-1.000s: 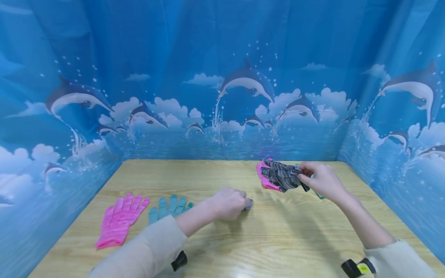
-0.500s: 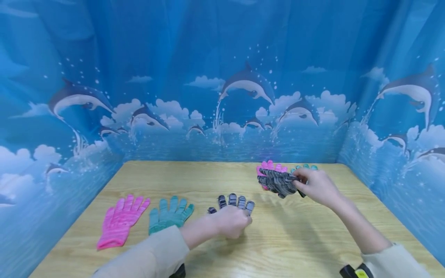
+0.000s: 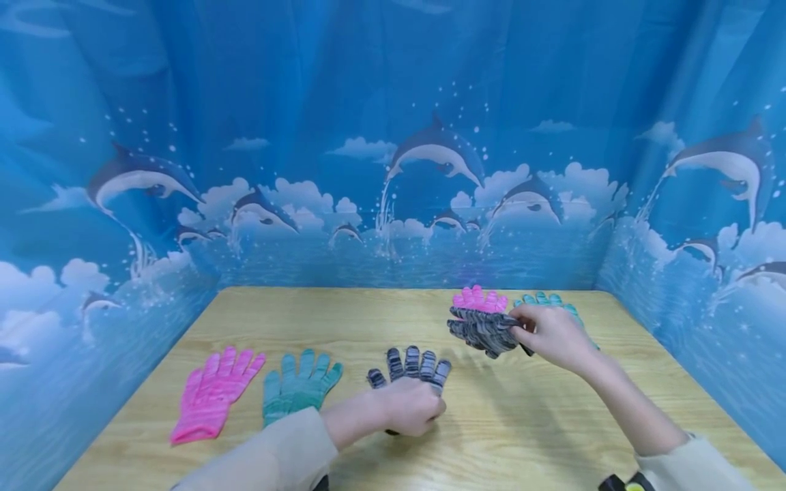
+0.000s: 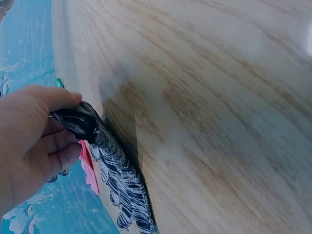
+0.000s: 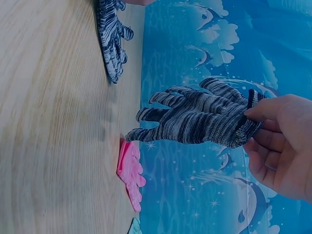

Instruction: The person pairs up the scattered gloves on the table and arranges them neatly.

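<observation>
My left hand (image 3: 408,407) pinches the dark cuff of a black-and-grey knit glove (image 3: 410,365), which lies at the middle of the table with its fingers spread toward the back. The left wrist view shows thumb and fingertips on that cuff, and the palm part of the glove (image 4: 119,170) stretching away over the wood. My right hand (image 3: 552,337) holds a matching black-and-grey glove (image 3: 484,332) by its cuff above the table. In the right wrist view this glove (image 5: 197,117) hangs out sideways, its fingers pointing left.
A pink glove (image 3: 211,395) and a teal glove (image 3: 299,389) lie flat at the left of the wooden table (image 3: 344,310). Farther back right are another pink glove (image 3: 479,300) and teal glove (image 3: 543,299), partly hidden. A dolphin-print curtain (image 3: 344,170) surrounds the table's back and sides.
My left hand has drawn back toward the near edge, and its glove's fingers have come into sight lying flat. My right hand has moved slightly left and nearer with its glove.
</observation>
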`<move>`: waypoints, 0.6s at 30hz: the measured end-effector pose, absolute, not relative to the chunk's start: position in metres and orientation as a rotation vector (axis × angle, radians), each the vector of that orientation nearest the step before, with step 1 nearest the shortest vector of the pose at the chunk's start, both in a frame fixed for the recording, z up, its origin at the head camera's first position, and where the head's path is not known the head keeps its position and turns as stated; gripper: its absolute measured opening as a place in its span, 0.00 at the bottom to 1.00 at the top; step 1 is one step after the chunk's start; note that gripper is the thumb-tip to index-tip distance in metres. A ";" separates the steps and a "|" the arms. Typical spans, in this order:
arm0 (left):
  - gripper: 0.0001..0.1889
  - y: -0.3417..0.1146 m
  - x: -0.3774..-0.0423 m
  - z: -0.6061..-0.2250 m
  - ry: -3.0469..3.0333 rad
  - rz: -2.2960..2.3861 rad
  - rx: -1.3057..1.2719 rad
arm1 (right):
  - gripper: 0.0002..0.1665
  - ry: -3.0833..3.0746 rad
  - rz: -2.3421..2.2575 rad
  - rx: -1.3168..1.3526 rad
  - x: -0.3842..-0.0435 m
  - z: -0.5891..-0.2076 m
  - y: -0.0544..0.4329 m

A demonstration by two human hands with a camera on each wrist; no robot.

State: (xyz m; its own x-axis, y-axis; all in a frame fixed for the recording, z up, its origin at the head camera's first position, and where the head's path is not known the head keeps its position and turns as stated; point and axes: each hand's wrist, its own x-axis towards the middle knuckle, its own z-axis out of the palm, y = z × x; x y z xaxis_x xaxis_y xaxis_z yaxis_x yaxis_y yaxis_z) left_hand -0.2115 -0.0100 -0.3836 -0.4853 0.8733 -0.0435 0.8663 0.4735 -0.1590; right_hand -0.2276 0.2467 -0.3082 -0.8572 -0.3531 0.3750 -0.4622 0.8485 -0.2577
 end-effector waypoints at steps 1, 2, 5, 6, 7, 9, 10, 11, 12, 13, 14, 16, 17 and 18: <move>0.10 -0.010 -0.211 -0.384 -2.661 0.240 -1.572 | 0.07 -2.711 0.490 0.612 -0.227 -0.308 0.246; 0.10 -0.009 -0.211 -0.384 -2.665 0.232 -1.578 | 0.07 -2.712 0.487 0.612 -0.227 -0.309 0.246; 0.11 -0.009 -0.210 -0.386 -2.644 0.220 -1.602 | 0.07 -2.722 0.493 0.612 -0.228 -0.309 0.245; 0.12 -0.009 -0.210 -0.387 -2.643 0.215 -1.612 | 0.07 -2.726 0.495 0.610 -0.228 -0.310 0.245; 0.11 -0.009 -0.210 -0.387 -2.642 0.206 -1.624 | 0.07 -2.729 0.500 0.609 -0.228 -0.310 0.245; 0.10 -0.011 -0.210 -0.388 -2.662 0.173 -1.655 | 0.07 -2.736 0.507 0.611 -0.228 -0.311 0.245; 0.09 -0.012 -0.210 -0.388 -2.680 0.151 -1.669 | 0.08 -2.737 0.506 0.612 -0.228 -0.311 0.245; 0.09 -0.013 -0.210 -0.388 -2.713 0.116 -1.681 | 0.08 -2.740 0.506 0.611 -0.228 -0.312 0.245; 0.11 -0.015 -0.211 -0.388 -2.741 0.081 -1.692 | 0.08 -2.742 0.504 0.610 -0.228 -0.312 0.244; 0.13 -0.017 -0.211 -0.387 -2.767 0.045 -1.706 | 0.08 -2.743 0.504 0.609 -0.228 -0.312 0.244; 0.16 -0.018 -0.212 -0.387 -2.793 0.008 -1.715 | 0.09 -2.744 0.498 0.613 -0.227 -0.312 0.243; 0.19 -0.023 -0.213 -0.384 -2.832 -0.046 -1.722 | 0.09 -2.734 0.479 0.626 -0.227 -0.313 0.241; 0.19 -0.025 -0.213 -0.383 -2.847 -0.064 -1.723 | 0.08 -2.727 0.471 0.636 -0.226 -0.313 0.239; 0.18 -0.028 -0.213 -0.383 -2.851 -0.072 -1.723 | 0.08 -2.721 0.463 0.645 -0.226 -0.313 0.238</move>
State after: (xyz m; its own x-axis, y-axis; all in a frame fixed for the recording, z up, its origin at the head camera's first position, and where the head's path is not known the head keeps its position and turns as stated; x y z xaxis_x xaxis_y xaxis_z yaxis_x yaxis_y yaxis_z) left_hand -0.2132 -0.0282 -0.3828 -0.4518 0.8811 -0.1396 0.8730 0.4689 0.1344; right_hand -0.2255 0.2376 -0.3133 -0.8520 -0.3774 0.3629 -0.4762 0.8466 -0.2375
